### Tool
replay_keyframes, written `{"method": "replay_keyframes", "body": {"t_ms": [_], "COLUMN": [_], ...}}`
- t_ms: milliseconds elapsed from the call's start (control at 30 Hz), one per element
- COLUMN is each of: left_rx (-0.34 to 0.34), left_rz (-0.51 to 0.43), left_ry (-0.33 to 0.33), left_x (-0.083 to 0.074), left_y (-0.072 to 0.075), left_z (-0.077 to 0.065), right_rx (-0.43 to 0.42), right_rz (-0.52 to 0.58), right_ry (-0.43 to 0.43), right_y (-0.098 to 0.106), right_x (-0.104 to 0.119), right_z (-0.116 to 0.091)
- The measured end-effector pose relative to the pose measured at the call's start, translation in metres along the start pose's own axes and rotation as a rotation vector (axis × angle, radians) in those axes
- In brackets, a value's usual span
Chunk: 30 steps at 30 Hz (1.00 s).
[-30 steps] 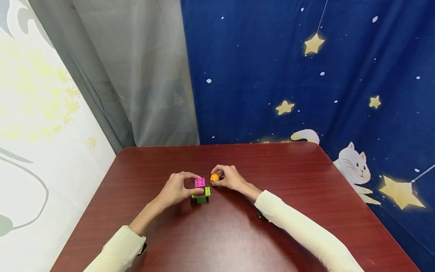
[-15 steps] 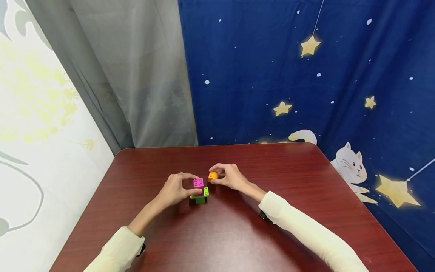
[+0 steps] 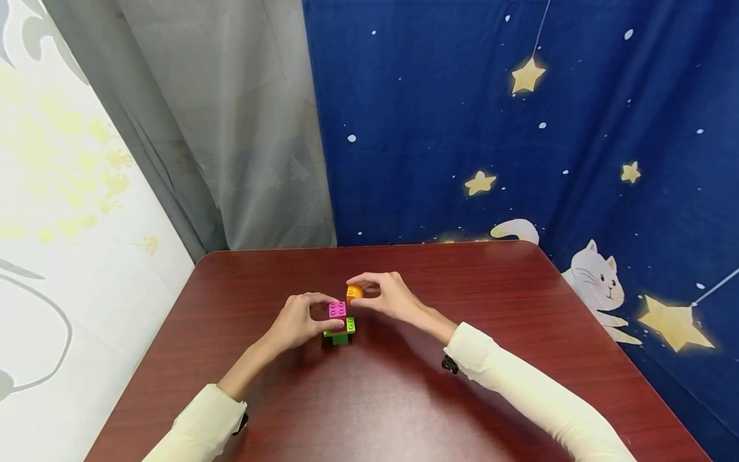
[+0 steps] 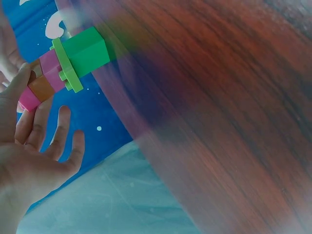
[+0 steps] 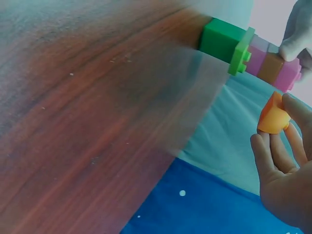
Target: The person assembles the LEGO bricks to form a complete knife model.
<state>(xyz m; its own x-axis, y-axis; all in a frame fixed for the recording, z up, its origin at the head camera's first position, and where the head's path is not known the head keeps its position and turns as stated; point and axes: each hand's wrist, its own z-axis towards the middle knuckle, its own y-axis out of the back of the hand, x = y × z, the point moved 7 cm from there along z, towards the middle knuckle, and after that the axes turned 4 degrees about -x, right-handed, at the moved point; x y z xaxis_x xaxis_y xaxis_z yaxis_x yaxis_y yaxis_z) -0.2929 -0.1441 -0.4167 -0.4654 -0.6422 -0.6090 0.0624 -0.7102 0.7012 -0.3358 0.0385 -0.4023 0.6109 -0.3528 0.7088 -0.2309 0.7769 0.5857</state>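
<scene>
A toy brick tower stands on the table: a green base brick (image 4: 87,52), a lime plate (image 4: 68,67) with studs showing, a pink brick, a brown brick (image 5: 270,68) and a magenta brick (image 3: 337,308) on top. My left hand (image 3: 298,322) pinches the tower's upper bricks between thumb and fingers, the other fingers spread in the left wrist view. My right hand (image 3: 395,297) pinches an orange brick (image 5: 274,117) with a rounded side. That brick is held off the table, just right of and behind the tower's top in the head view, apart from it in the right wrist view.
The dark red wooden table (image 3: 404,398) has its far edge behind both hands. Beyond it hang a grey curtain (image 3: 260,160) and a blue star-patterned curtain (image 3: 416,160). A white printed panel (image 3: 75,224) borders the left side.
My right hand has lifted the orange brick and brought it left, closer to the tower's top. The left hand keeps its hold on the tower. The head view has shifted slightly.
</scene>
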Motion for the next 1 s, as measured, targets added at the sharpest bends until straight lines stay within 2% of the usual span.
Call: {"method": "replay_keyframes", "body": {"t_ms": [300,533,833,1000], "left_rx": [0.008,0.004,-0.016,-0.001], "left_rz": [-0.022,-0.021,-0.011,-0.042], "left_ry": [0.004,0.006,-0.005,0.008], "left_x": [-0.001,0.002,0.003,0.004], "left_y": [0.0,-0.001,-0.001,-0.002], "left_z": [0.0,0.0,0.001,0.001], "right_rx": [0.018,0.059,0.087,0.097], "right_rz": [0.051,0.128,0.156,0.101], "right_ry": [0.05,0.061,0.071,0.082], "right_y": [0.004,-0.003,-0.015,-0.02], "right_x": [0.016,0.026,0.036,0.034], "right_z": [0.002,0.001,-0.001,0.0]}}
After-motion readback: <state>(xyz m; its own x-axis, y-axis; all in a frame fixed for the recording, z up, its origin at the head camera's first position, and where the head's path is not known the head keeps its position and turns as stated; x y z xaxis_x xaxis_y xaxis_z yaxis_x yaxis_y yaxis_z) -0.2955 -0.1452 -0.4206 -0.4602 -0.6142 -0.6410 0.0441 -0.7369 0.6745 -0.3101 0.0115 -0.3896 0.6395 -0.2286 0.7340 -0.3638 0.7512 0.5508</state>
